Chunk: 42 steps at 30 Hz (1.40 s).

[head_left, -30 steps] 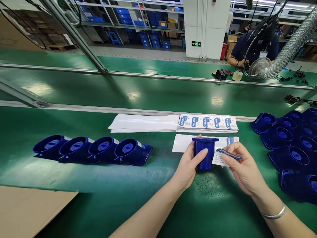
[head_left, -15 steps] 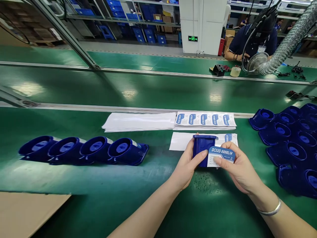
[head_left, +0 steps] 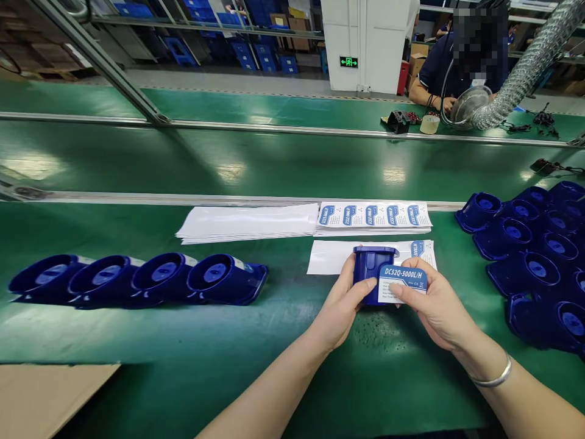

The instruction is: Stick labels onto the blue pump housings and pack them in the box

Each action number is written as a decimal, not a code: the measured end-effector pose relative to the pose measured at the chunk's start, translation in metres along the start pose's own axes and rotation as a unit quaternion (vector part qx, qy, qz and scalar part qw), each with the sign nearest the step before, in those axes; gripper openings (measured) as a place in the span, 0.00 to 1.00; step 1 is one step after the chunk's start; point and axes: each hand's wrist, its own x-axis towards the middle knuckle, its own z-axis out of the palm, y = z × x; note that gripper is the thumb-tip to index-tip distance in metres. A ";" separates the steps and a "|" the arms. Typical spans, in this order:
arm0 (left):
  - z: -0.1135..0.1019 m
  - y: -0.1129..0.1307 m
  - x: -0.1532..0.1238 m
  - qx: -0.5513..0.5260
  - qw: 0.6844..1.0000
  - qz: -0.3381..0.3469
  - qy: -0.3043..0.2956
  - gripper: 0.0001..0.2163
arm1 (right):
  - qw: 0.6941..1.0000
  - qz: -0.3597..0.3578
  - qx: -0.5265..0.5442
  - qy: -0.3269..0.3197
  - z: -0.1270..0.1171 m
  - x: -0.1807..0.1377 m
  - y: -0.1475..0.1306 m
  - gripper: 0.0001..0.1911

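Note:
My left hand (head_left: 340, 299) is closed around a dark blue plastic housing (head_left: 364, 261), thumb on its near side. Between the thumb and fingers of my right hand (head_left: 432, 305) is a blue-and-white sticker label (head_left: 402, 276) printed "DC52Q-5000L/H". The label's left part overlaps the housing's face; whether it is stuck down there I cannot tell. Just behind my hands lies a mostly bare label sheet (head_left: 329, 257) with a printed label at its right end. Farther back is a stack of label sheets (head_left: 372, 216), the top one bearing several labels.
To the left, several blue housings with labels (head_left: 159, 277) stand in a row. More blue housings (head_left: 516, 238) are grouped at the right. Cardboard (head_left: 50, 396) lies at the near left. Across the bench a person (head_left: 432, 88) sits beside a flexible metal duct (head_left: 525, 67).
The camera view has shifted slightly, so the surroundings sit a little differently in the picture. Both hands keep the same hold, with the label still against the housing.

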 end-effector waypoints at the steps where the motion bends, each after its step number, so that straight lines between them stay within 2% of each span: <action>1: 0.001 0.000 0.000 0.000 1.000 0.000 0.000 0.31 | 1.000 0.001 0.003 0.001 0.000 0.000 0.000 0.17; 12: 0.001 0.001 -0.002 0.002 1.000 -0.013 0.014 0.35 | 1.000 0.009 0.002 0.011 0.003 0.000 -0.003 0.19; 25: 0.003 0.002 -0.002 0.003 1.000 -0.011 0.014 0.32 | 1.000 0.002 -0.008 0.006 0.002 0.000 -0.003 0.18; 42: 0.008 0.007 -0.005 0.019 1.000 -0.005 0.012 0.33 | 1.000 -0.002 -0.017 0.008 0.002 0.000 -0.002 0.18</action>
